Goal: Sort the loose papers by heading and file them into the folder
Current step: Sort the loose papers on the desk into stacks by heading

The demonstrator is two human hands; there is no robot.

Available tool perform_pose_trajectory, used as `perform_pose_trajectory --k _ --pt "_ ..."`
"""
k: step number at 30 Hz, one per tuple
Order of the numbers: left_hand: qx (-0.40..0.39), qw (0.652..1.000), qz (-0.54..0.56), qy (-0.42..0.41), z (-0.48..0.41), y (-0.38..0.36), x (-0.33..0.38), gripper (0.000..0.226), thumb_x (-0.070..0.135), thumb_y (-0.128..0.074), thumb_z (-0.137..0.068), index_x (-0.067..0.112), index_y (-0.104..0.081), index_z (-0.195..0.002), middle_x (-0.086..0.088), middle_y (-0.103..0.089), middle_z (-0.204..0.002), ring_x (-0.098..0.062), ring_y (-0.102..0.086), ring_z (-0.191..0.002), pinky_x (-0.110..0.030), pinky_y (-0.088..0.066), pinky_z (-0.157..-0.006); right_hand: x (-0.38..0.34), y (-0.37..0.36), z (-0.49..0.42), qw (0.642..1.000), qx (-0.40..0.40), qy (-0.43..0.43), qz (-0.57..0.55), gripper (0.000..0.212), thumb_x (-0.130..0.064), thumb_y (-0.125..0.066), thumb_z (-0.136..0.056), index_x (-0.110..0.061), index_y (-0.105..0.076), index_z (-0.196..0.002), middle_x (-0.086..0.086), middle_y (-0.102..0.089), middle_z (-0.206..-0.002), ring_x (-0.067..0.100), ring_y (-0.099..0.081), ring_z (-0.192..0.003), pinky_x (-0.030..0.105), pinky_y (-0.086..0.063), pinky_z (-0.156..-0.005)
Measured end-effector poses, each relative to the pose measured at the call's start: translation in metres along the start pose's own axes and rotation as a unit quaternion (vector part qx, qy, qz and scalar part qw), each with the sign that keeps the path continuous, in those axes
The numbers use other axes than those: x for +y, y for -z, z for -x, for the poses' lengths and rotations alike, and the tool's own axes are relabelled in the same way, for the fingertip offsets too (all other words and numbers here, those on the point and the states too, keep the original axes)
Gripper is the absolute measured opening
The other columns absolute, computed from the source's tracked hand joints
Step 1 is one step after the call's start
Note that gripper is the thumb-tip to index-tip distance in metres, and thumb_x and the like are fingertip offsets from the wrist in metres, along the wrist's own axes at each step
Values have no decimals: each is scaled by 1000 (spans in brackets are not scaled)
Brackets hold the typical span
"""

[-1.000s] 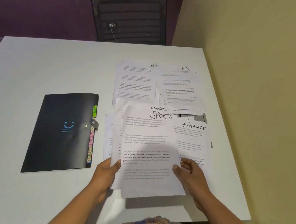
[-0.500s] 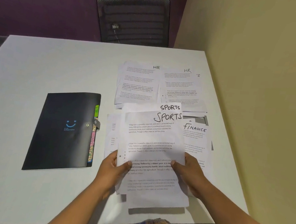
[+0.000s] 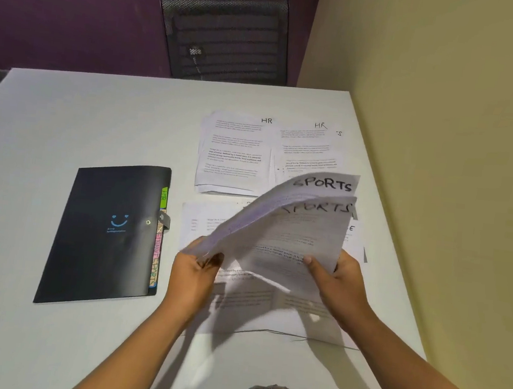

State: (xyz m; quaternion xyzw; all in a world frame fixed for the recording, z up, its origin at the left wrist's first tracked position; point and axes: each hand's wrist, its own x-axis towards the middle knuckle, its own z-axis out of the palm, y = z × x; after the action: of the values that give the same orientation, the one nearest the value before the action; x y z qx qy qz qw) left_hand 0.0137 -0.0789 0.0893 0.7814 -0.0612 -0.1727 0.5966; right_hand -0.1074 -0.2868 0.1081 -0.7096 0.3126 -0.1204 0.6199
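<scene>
Two sheets headed SPORTS [image 3: 289, 229] are lifted off the table and curl upward. My left hand [image 3: 195, 270] grips their left edge and my right hand [image 3: 339, 285] grips their right edge. Under them lie more printed sheets [image 3: 256, 308], one showing only the end of a heading at its right. Two sheets headed HR [image 3: 237, 154] lie side by side farther back. The black folder [image 3: 102, 232] with a blue smile and coloured tabs on its right edge lies shut to the left.
The white table [image 3: 67, 117] ends near the yellow wall [image 3: 443, 150] on the right. A black mesh chair [image 3: 224, 35] stands behind the far edge against a purple wall.
The SPORTS sheets have come up off the pile and bent upward between both hands. The sheets below are now partly uncovered.
</scene>
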Motion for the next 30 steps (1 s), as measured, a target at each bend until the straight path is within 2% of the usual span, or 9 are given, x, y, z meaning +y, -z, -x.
perform_pose_trajectory --k 2,6,14,16,18,20,22,26,30 --pt "-11 1000 -24 4 -1 -3 -4 8 0 -69 -86 -7 -66 -88 3 -63 -62 3 -63 -64 -22 -54 -71 1 -2 1 1000 3 -9 4 23 -13 -74 -87 -32 -67 -97 -13 -74 -93 1 -71 -85 18 -57 -69" --pt "-45 998 -35 -14 -2 -7 -5 27 -4 -72 -82 7 -70 -106 0 -72 -103 -2 -67 -94 -17 -53 -83 7 -5 0 1000 -4 -25 -14 27 -13 -78 -83 -36 -69 -95 -11 -75 -94 2 -71 -86 20 -58 -70" --pt "-39 999 2 -19 0 -17 10 19 -2 -64 -89 14 -73 -94 13 -74 -82 10 -66 -83 -5 -47 -72 5 -2 1 1000 6 -5 -27 31 -7 -76 -82 -34 -68 -96 -13 -76 -91 -6 -69 -84 13 -54 -67" --pt "-40 999 10 -31 4 -17 12 11 8 -63 -92 5 -73 -93 5 -72 -75 -6 -66 -80 -20 -49 -61 7 1 3 999 2 -5 -44 34 -2 -75 -83 -31 -67 -99 -20 -76 -84 -6 -70 -82 11 -54 -68" --pt "-34 999 23 -6 3 -18 6 30 14 -62 -94 -16 -64 -94 -7 -58 -89 -24 -52 -84 -37 -46 -61 14 0 4 999 -25 -24 -15 31 -4 -73 -85 -31 -64 -96 -25 -72 -74 -7 -67 -76 8 -50 -64" --pt "-41 999 16 10 -1 -19 3 30 21 -62 -94 -6 -68 -103 -18 -60 -72 -25 -61 -79 -27 -51 -61 22 -2 3 997 -40 -59 21 31 -7 -72 -86 -36 -64 -94 -23 -71 -86 -4 -66 -86 8 -50 -66" --pt "-55 998 6 16 -3 -18 0 18 26 -62 -94 13 -70 -104 7 -72 -74 -9 -70 -78 -17 -54 -67 32 -1 1 996 -22 -71 51 23 -8 -70 -87 -28 -68 -98 -14 -72 -94 4 -67 -90 9 -48 -67" --pt "-69 997 -17 22 -10 -18 -6 33 23 -61 -94 -9 -66 -97 -3 -67 -65 3 -61 -60 -15 -49 -56 37 3 0 993 16 -59 96 5 -11 -66 -92 -7 -68 -90 -1 -70 -79 15 -64 -73 26 -49 -65" --pt "-70 997 13 37 -15 -17 -15 14 25 -62 -94 20 -70 -104 11 -74 -94 -5 -70 -87 -12 -53 -65 35 6 2 996 37 -44 75 9 -11 -66 -92 -16 -74 -92 -2 -77 -88 18 -72 -85 38 -59 -74"
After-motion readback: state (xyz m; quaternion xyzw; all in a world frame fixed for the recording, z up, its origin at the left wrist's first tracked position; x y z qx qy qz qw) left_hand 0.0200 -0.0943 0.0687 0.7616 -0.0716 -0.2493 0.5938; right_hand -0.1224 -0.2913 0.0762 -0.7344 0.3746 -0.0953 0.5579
